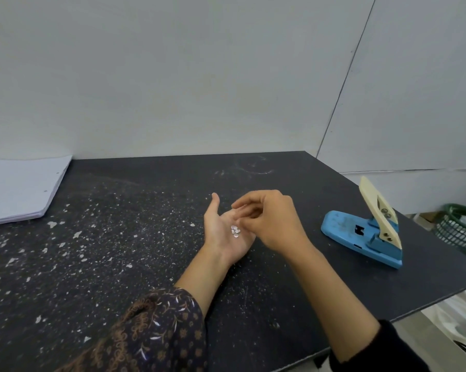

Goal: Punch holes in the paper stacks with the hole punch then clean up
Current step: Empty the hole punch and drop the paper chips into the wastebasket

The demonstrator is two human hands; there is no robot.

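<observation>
My left hand [222, 232] lies palm up at the middle of the black table [119, 251], cupped, with several small white paper dots [235, 231] resting in the palm. My right hand [273, 221] hovers just over the left fingers, its fingertips pinched together above the palm; whether they hold a dot is hidden. The blue hole punch [360, 237] with its cream lever raised stands to the right, apart from both hands. A stack of white punched paper [20, 189] lies at the far left edge of the table.
White specks and chips are scattered over the left and middle of the table. A green mesh basket [459, 229] sits beyond the table's right edge. A grey wall stands behind the table.
</observation>
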